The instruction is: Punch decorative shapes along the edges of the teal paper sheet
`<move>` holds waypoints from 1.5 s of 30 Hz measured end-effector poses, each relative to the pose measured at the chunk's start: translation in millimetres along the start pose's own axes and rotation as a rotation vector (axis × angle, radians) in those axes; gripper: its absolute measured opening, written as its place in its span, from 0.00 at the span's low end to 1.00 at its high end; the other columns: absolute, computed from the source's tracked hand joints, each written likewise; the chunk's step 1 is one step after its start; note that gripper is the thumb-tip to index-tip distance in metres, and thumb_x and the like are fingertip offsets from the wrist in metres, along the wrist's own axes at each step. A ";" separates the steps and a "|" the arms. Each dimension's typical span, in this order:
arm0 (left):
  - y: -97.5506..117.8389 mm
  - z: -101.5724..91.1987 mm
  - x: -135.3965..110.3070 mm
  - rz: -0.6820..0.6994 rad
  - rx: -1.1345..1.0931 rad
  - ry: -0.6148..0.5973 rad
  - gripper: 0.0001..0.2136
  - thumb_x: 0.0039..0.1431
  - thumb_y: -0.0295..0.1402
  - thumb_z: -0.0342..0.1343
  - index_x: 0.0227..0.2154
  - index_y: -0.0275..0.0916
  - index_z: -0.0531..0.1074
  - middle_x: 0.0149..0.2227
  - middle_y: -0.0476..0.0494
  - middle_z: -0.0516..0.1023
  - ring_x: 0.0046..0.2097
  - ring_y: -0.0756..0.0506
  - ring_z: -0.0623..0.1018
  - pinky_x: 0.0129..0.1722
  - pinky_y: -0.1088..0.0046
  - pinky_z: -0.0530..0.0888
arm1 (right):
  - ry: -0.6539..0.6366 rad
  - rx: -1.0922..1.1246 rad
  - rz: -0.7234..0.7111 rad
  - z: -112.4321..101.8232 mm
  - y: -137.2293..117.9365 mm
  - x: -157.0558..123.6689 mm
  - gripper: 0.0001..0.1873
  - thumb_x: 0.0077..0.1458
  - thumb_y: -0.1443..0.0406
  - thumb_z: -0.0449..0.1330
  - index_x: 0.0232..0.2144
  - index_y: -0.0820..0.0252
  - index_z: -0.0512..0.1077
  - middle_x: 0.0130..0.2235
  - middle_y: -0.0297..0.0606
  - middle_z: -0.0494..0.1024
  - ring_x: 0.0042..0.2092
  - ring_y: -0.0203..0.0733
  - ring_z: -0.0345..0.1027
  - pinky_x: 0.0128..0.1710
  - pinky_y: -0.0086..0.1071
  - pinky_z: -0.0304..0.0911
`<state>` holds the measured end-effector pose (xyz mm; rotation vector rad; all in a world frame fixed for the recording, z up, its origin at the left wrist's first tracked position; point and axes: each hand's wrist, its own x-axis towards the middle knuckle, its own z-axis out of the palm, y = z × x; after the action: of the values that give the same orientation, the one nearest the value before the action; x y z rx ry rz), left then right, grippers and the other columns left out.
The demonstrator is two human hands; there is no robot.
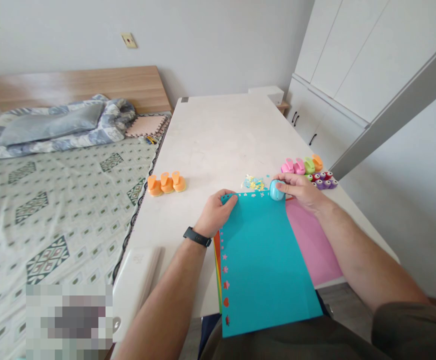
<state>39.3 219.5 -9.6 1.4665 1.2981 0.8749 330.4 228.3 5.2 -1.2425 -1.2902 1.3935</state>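
A teal sheet of paper [265,260] reaches from the table over its front edge, with small shapes cut along its left and far edges. My left hand [220,207] pinches its far left corner between thumb and fingers. At the far right corner my right hand [298,190] is closed around a light blue craft punch [277,190], which sits on the paper's edge. Beneath the teal sheet lie a pink sheet [313,242] to the right and orange, yellow and green sheets on the left. Yellow and blue paper cutouts [254,183] are piled just beyond the far edge.
Three orange punches [166,183] stand in a row at the table's left. Pink, green and orange punches [303,165] and several small red and purple ones [325,181] are grouped right. A long white case [137,280] lies near the left edge. A bed [71,200] adjoins the white table [218,135].
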 end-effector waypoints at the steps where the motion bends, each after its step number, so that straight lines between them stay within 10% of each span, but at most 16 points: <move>1: -0.3 -0.1 0.2 0.002 0.005 -0.001 0.19 0.60 0.49 0.60 0.40 0.38 0.79 0.26 0.50 0.73 0.27 0.50 0.68 0.25 0.76 0.63 | -0.008 0.009 -0.008 0.0 -0.6 -0.6 0.24 0.49 0.52 0.75 0.45 0.57 0.79 0.39 0.40 0.82 0.37 0.42 0.75 0.37 0.34 0.70; 14: -0.4 -0.2 0.2 -0.014 0.017 -0.012 0.18 0.60 0.49 0.59 0.41 0.38 0.78 0.27 0.50 0.74 0.26 0.50 0.69 0.24 0.76 0.63 | 0.241 0.095 -0.166 -10.6 3.3 10.1 0.19 0.53 0.47 0.69 0.40 0.51 0.78 0.42 0.39 0.80 0.46 0.48 0.74 0.42 0.40 0.73; 30: -1.3 4.1 -0.4 0.032 0.086 -0.028 0.14 0.60 0.43 0.58 0.39 0.38 0.80 0.30 0.45 0.80 0.30 0.47 0.75 0.28 0.74 0.68 | 0.218 0.034 -0.226 3.5 0.1 15.5 0.19 0.56 0.48 0.68 0.43 0.52 0.79 0.42 0.39 0.80 0.43 0.46 0.75 0.41 0.39 0.71; 36: 0.2 6.4 -3.0 0.056 0.100 -0.033 0.12 0.61 0.39 0.57 0.38 0.37 0.80 0.30 0.46 0.79 0.29 0.49 0.74 0.29 0.75 0.68 | 0.020 -0.076 -0.188 53.4 -36.1 46.0 0.28 0.51 0.45 0.72 0.46 0.54 0.77 0.42 0.42 0.82 0.41 0.46 0.76 0.42 0.40 0.72; 45: -7.9 10.3 -0.2 0.118 0.129 -0.030 0.12 0.62 0.37 0.56 0.40 0.36 0.80 0.32 0.42 0.83 0.31 0.46 0.77 0.32 0.70 0.72 | -0.188 -0.416 -0.123 189.7 -53.2 131.8 0.28 0.51 0.40 0.69 0.34 0.56 0.68 0.31 0.39 0.79 0.32 0.40 0.71 0.30 0.34 0.63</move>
<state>46.5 217.2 -20.1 1.6651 1.2763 0.8553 121.0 334.4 38.1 -1.2948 -1.8243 1.2115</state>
